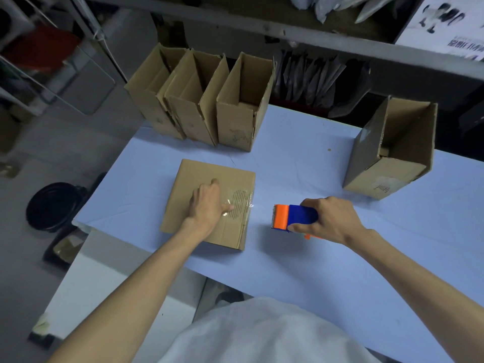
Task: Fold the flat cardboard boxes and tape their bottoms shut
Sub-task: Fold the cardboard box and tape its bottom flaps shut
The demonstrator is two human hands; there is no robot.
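Three open boxes point(188, 113) stood upper centre, a fourth box point(387, 174) at right; the left hand point(207, 205) pressed flat on a fifth box point(209, 171); the right hand point(332, 218) gripped one tape dispenser point(293, 217).

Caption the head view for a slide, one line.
The left hand presses clear tape onto an upturned box while the right hand holds the orange-and-blue tape dispenser.
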